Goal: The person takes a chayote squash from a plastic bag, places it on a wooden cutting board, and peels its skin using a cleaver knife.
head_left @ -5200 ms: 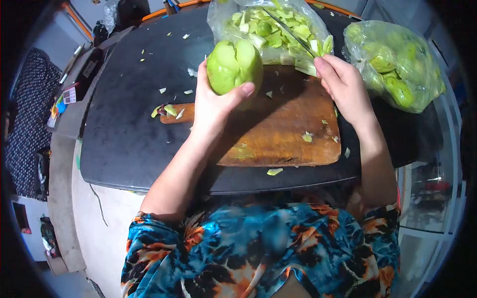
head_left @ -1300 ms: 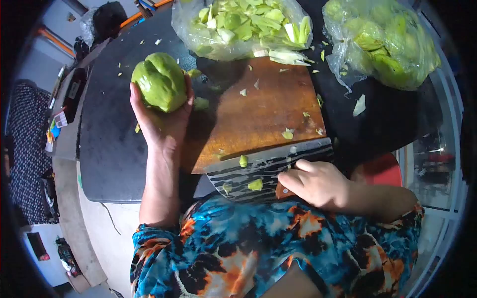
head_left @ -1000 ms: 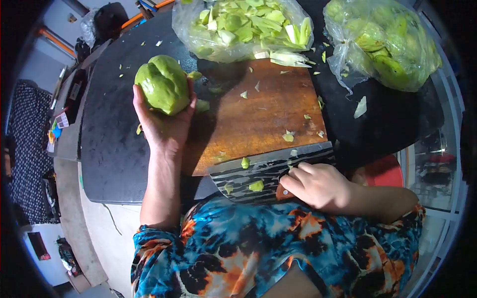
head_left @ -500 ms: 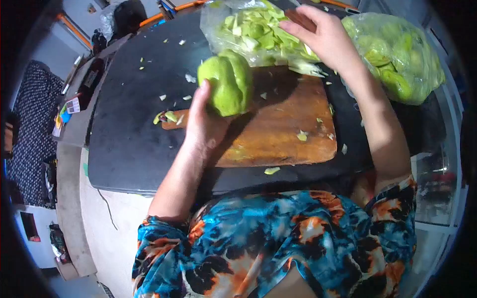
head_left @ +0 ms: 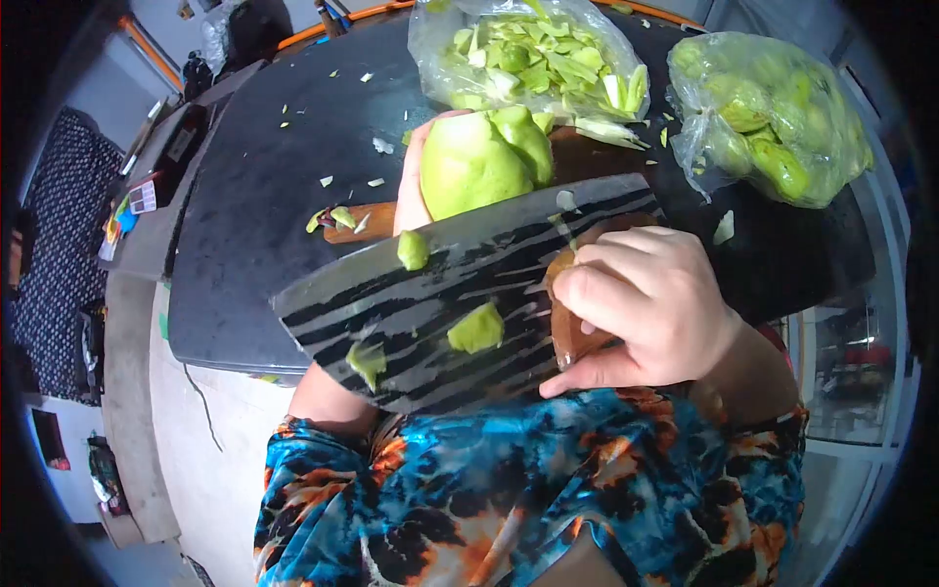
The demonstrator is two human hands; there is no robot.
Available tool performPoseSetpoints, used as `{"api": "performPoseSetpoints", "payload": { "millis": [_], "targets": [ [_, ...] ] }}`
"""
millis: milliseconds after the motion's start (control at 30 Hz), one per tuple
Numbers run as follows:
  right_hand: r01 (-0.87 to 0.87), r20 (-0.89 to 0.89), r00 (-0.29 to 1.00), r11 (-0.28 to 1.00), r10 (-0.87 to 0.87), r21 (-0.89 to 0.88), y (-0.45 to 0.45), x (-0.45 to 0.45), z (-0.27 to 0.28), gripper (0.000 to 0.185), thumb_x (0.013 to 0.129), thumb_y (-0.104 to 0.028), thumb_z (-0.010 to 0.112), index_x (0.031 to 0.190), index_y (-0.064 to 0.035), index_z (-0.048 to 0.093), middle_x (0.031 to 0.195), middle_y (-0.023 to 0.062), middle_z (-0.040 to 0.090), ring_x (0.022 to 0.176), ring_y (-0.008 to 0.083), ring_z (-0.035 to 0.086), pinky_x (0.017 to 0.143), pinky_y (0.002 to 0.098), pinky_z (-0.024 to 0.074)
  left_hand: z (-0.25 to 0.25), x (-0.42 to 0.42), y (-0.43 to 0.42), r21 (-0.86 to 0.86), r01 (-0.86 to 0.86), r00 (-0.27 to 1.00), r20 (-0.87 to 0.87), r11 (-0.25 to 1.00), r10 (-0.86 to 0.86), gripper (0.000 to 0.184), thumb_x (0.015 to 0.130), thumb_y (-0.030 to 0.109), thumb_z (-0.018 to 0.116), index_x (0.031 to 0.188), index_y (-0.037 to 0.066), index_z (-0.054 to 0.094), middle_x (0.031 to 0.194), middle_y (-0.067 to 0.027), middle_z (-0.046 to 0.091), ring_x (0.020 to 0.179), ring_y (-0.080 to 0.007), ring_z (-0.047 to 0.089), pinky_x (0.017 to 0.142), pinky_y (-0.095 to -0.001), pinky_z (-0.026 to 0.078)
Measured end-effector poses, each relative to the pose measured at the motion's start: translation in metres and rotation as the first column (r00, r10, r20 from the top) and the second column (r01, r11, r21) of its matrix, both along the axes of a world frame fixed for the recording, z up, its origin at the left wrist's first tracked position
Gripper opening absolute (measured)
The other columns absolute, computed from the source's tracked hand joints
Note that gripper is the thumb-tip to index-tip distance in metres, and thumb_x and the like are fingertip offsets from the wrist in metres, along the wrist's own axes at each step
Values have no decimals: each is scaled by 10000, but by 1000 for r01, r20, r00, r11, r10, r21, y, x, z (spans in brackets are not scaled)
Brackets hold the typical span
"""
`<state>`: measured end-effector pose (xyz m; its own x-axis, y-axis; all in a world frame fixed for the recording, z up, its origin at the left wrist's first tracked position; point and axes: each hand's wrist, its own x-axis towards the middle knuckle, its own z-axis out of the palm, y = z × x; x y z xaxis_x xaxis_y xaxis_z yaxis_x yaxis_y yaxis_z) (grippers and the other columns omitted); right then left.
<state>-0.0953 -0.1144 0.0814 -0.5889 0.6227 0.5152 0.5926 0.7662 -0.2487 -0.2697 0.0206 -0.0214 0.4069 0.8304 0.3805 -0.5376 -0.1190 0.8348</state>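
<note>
Your right hand (head_left: pixel 650 303) is clamping round the grip of a broad cleaver (head_left: pixel 435 293), a hold that is probably steadying so wide a blade. The cleaver is reaching leftward from that hand, its flat facing you and its paler edge, apparently the sharp one, pointing away from your torso. Green scraps (head_left: pixel 476 330) are clinging to the flat, likely through moisture. Just past the blade, your left hand (head_left: pixel 412 191) is clasping a lobed green vegetable (head_left: pixel 479 166); the blade is hiding most of that hand, but its fingers are seemingly bracing the rounded side against rolling. Whether the edge is touching the vegetable, you cannot tell. Beyond the cleaver, a wooden board (head_left: pixel 381 217) is lying on the dark surface (head_left: pixel 264 176), its handle poking out left of your left hand with peelings (head_left: pixel 343 217) resting there. Farther beyond that hand, a clear bag (head_left: pixel 433 49) is holding cut pieces, presumably within easy reach. Beyond and right of your right hand, a bulging bag (head_left: pixel 773 108) of rounded vegetables is sitting aside, perhaps leaving the board some room.
</note>
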Motion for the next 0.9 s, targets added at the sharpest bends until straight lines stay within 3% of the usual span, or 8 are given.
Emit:
{"api": "performPoseSetpoints", "payload": {
  "millis": [333,500,533,567,600,667,867,900],
  "targets": [
    [46,-48,998,994,-41,100,-7,-3,0,454,739,-544,673,694,-126,505,595,14,464,541,207,547,496,328,438,2,1,-16,51,-43,998,51,998,41,774,687,284,790,1300,49,380,1209,-116,503,1115,-210,523,944,-367,443],
    [99,35,994,987,-104,129,17,15,0,434,763,-521,676,701,-116,534,619,54,560,557,214,591,511,332,453,12,-7,-32,0,-19,998,53,1000,19,905,605,324,843,1308,52,342,1232,-122,474,1142,-221,505,954,-373,438],
    [228,-115,963,965,-243,-128,35,33,-8,411,830,-487,629,764,-82,604,683,101,633,606,245,630,551,343,478,18,-12,-35,-7,3,1000,30,1000,-3,932,588,332,854,1309,53,335,1236,-123,468,1147,-224,502,956,-375,437],
    [542,-54,820,804,-570,-245,61,56,-10,425,893,-461,561,838,-47,645,727,142,653,668,282,651,596,368,492,21,-16,-33,-2,28,997,-67,1000,-28,1043,527,373,872,1329,53,287,1243,-119,452,1144,-236,503,964,-370,429],
    [683,-32,715,708,-699,-180,101,107,-32,453,916,-467,525,870,-35,651,714,166,635,670,310,639,615,384,485,27,-13,-40,-18,33,999,-37,999,-34,1053,531,385,872,1337,44,285,1245,-121,451,1164,-241,487,985,-374,411],
    [732,49,679,673,-732,-106,140,176,-53,464,929,-461,518,886,-14,634,686,191,590,629,296,588,609,388,449,22,-13,-33,4,-19,992,-121,1000,20,1080,524,395,876,1347,44,271,1243,-122,449,1186,-246,468,1005,-379,391],
    [489,-254,812,850,-526,-196,109,90,-29,444,937,-410,540,828,19,563,606,141,468,577,182,359,571,333,408,6,-10,-6,-235,55,998,41,971,-47,971,625,303,829,1365,71,245,1270,-131,430,1193,-261,458,1012,-392,385],
    [430,-299,822,872,-485,-234,99,80,-29,433,930,-405,554,823,15,561,603,127,468,573,166,380,565,320,407,6,-12,-3,-245,52,998,41,968,-43,971,620,293,831,1360,72,244,1261,-129,433,1185,-259,462,1008,-392,389]
  ]
}}
